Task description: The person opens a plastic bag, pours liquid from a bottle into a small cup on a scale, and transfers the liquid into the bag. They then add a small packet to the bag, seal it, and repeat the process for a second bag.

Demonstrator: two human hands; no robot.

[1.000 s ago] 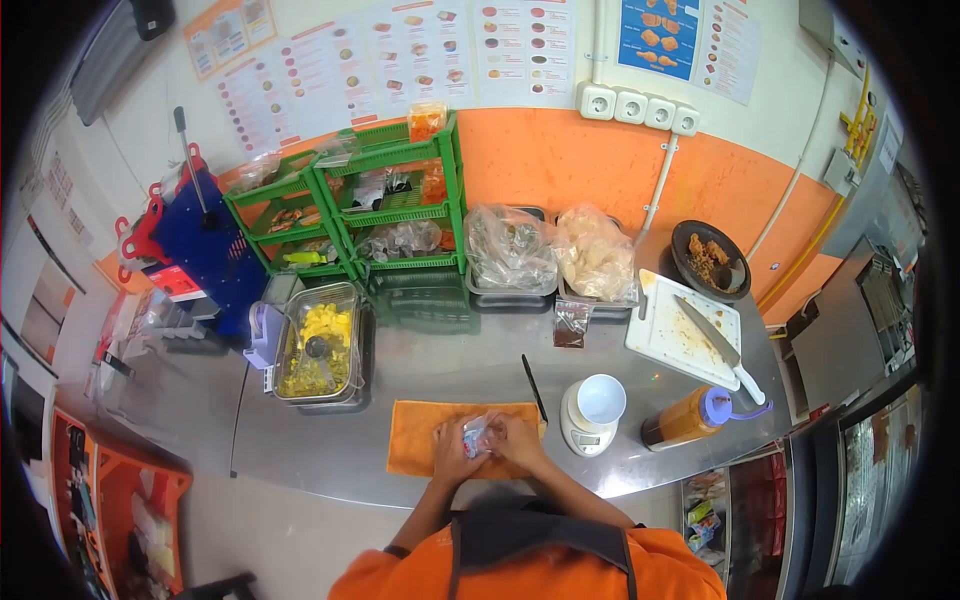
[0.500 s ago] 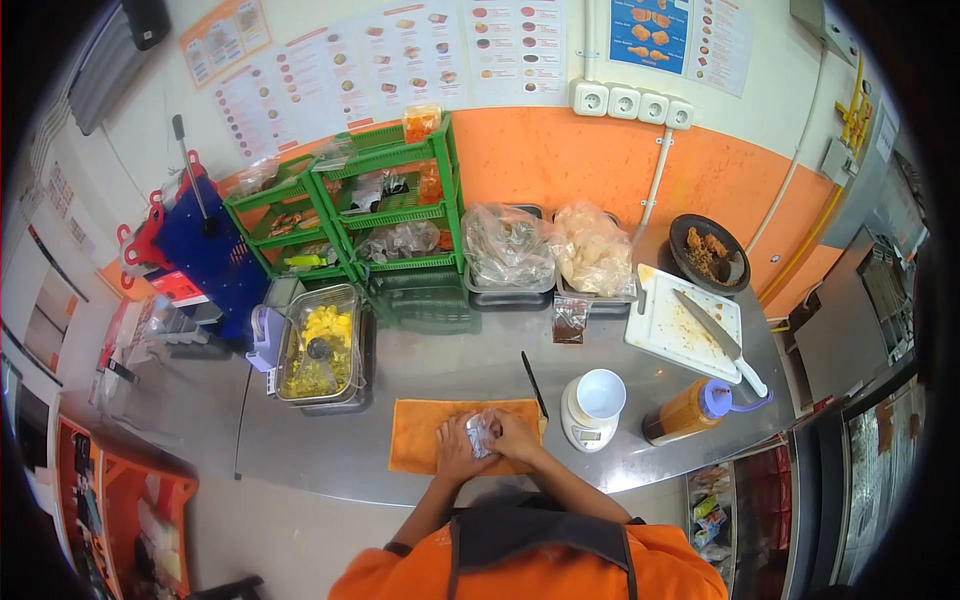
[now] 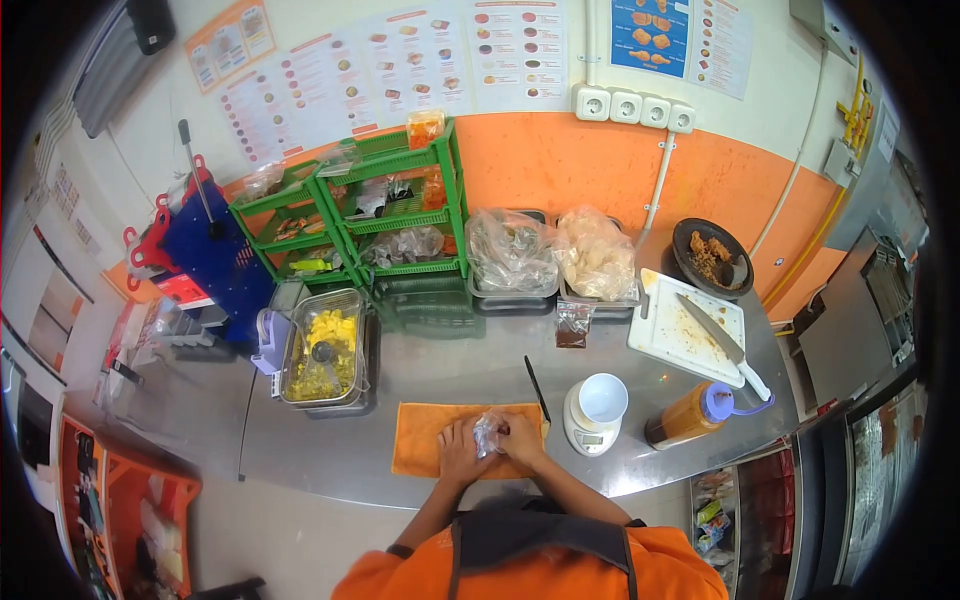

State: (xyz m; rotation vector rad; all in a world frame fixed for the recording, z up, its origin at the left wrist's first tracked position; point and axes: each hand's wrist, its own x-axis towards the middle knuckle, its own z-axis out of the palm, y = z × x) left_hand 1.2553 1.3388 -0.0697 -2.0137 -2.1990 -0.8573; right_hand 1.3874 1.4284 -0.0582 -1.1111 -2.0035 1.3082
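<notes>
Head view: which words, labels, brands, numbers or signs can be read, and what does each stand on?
None can be read with certainty.
White wall sheets: rows of print, too small to read.
Blue poster: lettering, too small to read.
Scale display: no figure can be made out.
Plastic bag: any print is too blurred to read.
Red box: any marking is too small to read.
</notes>
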